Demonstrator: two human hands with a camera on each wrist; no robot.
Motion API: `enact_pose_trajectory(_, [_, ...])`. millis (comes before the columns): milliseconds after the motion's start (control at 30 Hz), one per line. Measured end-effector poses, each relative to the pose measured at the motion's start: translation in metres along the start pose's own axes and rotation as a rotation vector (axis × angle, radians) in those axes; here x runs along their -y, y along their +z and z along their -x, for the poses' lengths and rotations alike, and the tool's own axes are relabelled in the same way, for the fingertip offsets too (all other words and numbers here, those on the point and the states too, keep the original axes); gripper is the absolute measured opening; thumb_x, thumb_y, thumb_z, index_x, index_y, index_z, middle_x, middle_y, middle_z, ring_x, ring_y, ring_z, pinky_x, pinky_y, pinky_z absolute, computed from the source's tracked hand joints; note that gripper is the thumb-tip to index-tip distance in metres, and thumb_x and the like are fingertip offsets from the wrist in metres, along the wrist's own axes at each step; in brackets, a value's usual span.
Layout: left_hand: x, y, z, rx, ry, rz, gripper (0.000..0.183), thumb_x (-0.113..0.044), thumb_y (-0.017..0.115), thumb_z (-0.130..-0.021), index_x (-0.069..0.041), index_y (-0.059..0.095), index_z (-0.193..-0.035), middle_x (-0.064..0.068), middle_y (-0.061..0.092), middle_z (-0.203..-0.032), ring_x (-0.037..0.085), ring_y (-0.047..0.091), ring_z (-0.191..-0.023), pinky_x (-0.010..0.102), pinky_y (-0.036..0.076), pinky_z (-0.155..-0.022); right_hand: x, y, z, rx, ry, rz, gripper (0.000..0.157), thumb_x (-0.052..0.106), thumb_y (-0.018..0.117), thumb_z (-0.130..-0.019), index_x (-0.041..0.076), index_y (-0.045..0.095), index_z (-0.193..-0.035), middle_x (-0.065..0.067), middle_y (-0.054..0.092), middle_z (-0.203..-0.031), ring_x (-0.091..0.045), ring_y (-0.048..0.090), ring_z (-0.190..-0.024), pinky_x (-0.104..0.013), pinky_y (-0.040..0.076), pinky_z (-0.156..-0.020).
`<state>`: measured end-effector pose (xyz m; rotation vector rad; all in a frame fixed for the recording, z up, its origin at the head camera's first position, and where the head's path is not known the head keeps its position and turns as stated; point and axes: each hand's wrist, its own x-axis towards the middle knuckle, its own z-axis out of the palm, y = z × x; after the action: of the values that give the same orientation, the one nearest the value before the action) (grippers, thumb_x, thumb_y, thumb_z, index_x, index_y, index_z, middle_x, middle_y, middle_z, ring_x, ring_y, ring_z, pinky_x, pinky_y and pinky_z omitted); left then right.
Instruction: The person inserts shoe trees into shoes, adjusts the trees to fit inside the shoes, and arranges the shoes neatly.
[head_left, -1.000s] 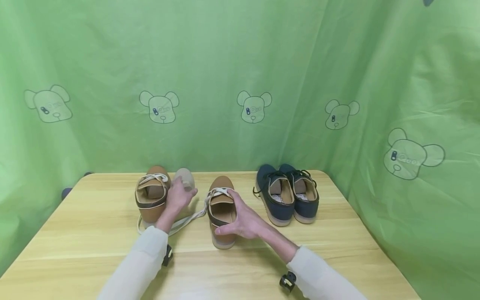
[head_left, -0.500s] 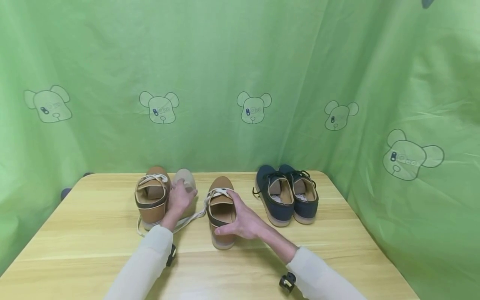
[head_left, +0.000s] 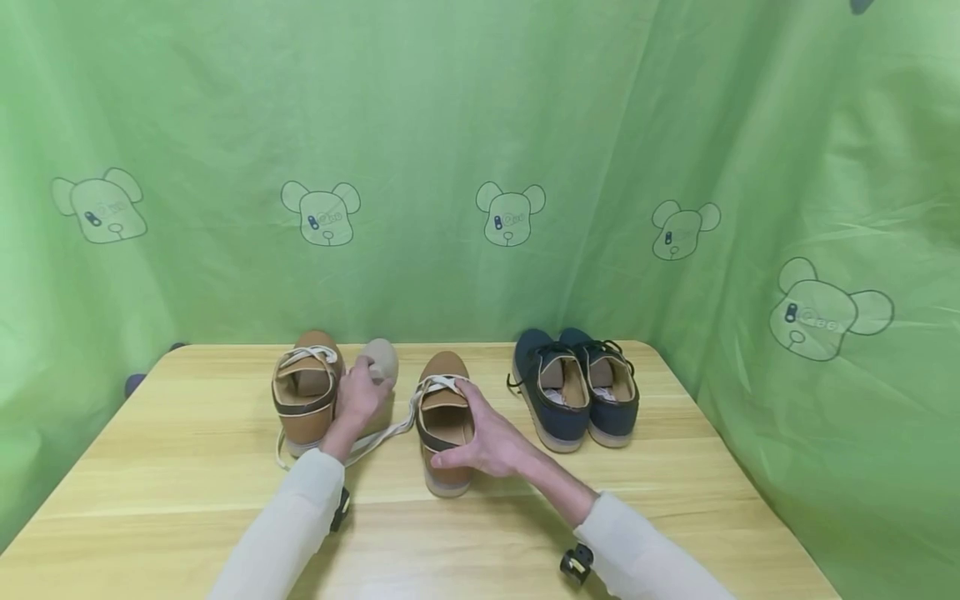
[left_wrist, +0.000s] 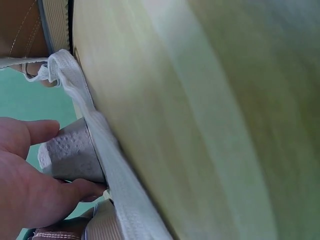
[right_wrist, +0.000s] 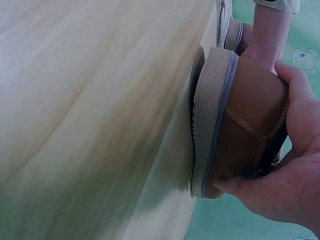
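Observation:
My left hand [head_left: 362, 396] grips a grey, rough-surfaced shoe insert [head_left: 382, 360] between the two brown shoes. In the left wrist view, thumb and fingers press opposite sides of this insert [left_wrist: 72, 155], and its lower end meets the table by a white lace [left_wrist: 117, 175]. My right hand [head_left: 487, 437] holds the middle brown shoe [head_left: 444, 367], thumb at the heel and fingers along its right side near the laces. That shoe [right_wrist: 245, 115] stands upright, toe toward the back. The other brown shoe [head_left: 306, 425] stands just left of my left hand, its laces loosely tied over the tongue.
Two dark blue shoes [head_left: 551, 400] with black laces stand side by side on the right of the wooden table [head_left: 187, 483]. A long white lace [head_left: 386, 435] runs across the wood between the brown shoes. Green curtain [head_left: 420, 275] closes off the back and sides.
My left hand has shifted slightly right and toward me, with the grey insert now a little farther from the left brown shoe. My right hand and the middle shoe stay in place.

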<state>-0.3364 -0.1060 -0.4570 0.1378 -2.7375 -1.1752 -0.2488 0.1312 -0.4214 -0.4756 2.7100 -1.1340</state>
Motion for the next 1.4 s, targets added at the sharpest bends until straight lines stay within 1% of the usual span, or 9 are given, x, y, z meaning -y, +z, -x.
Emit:
enact_pose_trajectory(167, [-0.001,-0.001,0.002,0.003,-0.003,0.007,0.062,-0.024,0.065,-0.094,0.001,0.042,-0.146,0.035,0.056,-0.137,0.051,0.057,-0.122,0.059,0.048,-0.102,-0.001,0.000,0.000,-0.008,-0.006,0.015,0.131,0.049,0.094,-0.065,0.022,0.011,-0.163,-0.017,0.034,-0.162,-0.040,0.044,-0.141,-0.057,0.038,-0.115])
enact_pose_trajectory(300, [-0.006,-0.003,0.003,0.026,-0.023,0.007,0.063,-0.026,0.058,-0.095,-0.001,0.037,-0.150,0.032,0.058,-0.137,0.047,0.062,-0.115,0.055,0.052,-0.096,-0.002,0.001,-0.001,-0.015,-0.014,0.010,0.130,0.049,0.094,-0.065,0.022,0.012,-0.163,-0.018,0.035,-0.161,-0.040,0.044,-0.140,-0.057,0.038,-0.114])
enact_pose_trajectory(500, [-0.015,-0.010,0.006,0.037,-0.014,0.012,0.059,-0.023,0.059,-0.094,-0.003,0.042,-0.147,0.031,0.059,-0.135,0.043,0.064,-0.109,0.050,0.055,-0.088,-0.002,0.002,-0.001,-0.020,-0.011,-0.001,0.131,0.048,0.094,-0.064,0.023,0.013,-0.163,-0.017,0.035,-0.161,-0.039,0.044,-0.140,-0.057,0.038,-0.114])
enact_pose_trajectory(667, [-0.020,-0.015,0.008,0.037,0.015,0.036,0.052,-0.021,0.059,-0.094,-0.001,0.049,-0.141,0.030,0.064,-0.127,0.033,0.068,-0.088,0.035,0.057,-0.066,-0.002,0.001,-0.001,-0.021,-0.009,-0.021,0.131,0.047,0.095,-0.064,0.022,0.013,-0.163,-0.017,0.034,-0.161,-0.039,0.044,-0.140,-0.057,0.037,-0.115])
enact_pose_trajectory(767, [-0.023,-0.019,0.011,0.043,0.022,0.052,0.050,-0.020,0.060,-0.094,0.000,0.052,-0.139,0.030,0.065,-0.123,0.031,0.069,-0.081,0.031,0.056,-0.058,-0.002,0.002,-0.001,-0.021,-0.018,-0.022,0.131,0.047,0.095,-0.064,0.021,0.013,-0.163,-0.018,0.035,-0.161,-0.039,0.044,-0.140,-0.057,0.037,-0.115])
enact_pose_trajectory(867, [-0.026,-0.024,0.014,0.039,0.044,0.046,0.049,-0.019,0.061,-0.092,0.001,0.055,-0.137,0.029,0.066,-0.123,0.034,0.070,-0.089,0.034,0.059,-0.064,-0.002,0.002,0.000,-0.022,-0.024,-0.019,0.130,0.047,0.094,-0.064,0.021,0.013,-0.163,-0.017,0.035,-0.161,-0.038,0.044,-0.140,-0.056,0.037,-0.115])
enact_pose_trajectory(967, [-0.030,-0.031,0.018,0.028,0.083,0.030,0.048,-0.018,0.063,-0.090,0.001,0.058,-0.134,0.028,0.067,-0.123,0.039,0.069,-0.100,0.041,0.060,-0.077,-0.002,0.002,0.000,-0.021,-0.030,-0.019,0.130,0.047,0.095,-0.064,0.021,0.014,-0.163,-0.017,0.035,-0.161,-0.038,0.044,-0.140,-0.056,0.037,-0.116])
enact_pose_trajectory(1100, [-0.038,-0.039,0.023,0.036,0.133,0.019,0.047,-0.017,0.066,-0.087,0.000,0.062,-0.130,0.025,0.070,-0.119,0.038,0.069,-0.100,0.046,0.059,-0.083,-0.002,0.001,0.000,-0.018,-0.025,-0.029,0.130,0.046,0.095,-0.064,0.021,0.013,-0.163,-0.016,0.034,-0.162,-0.039,0.043,-0.141,-0.057,0.036,-0.116])
enact_pose_trajectory(1400, [-0.054,-0.063,0.037,0.106,0.223,-0.002,0.045,-0.018,0.067,-0.085,-0.001,0.066,-0.126,0.015,0.075,-0.100,0.024,0.067,-0.079,0.033,0.055,-0.068,-0.002,0.002,-0.001,-0.017,-0.010,-0.044,0.129,0.045,0.095,-0.065,0.021,0.014,-0.163,-0.016,0.032,-0.162,-0.038,0.043,-0.141,-0.057,0.036,-0.116])
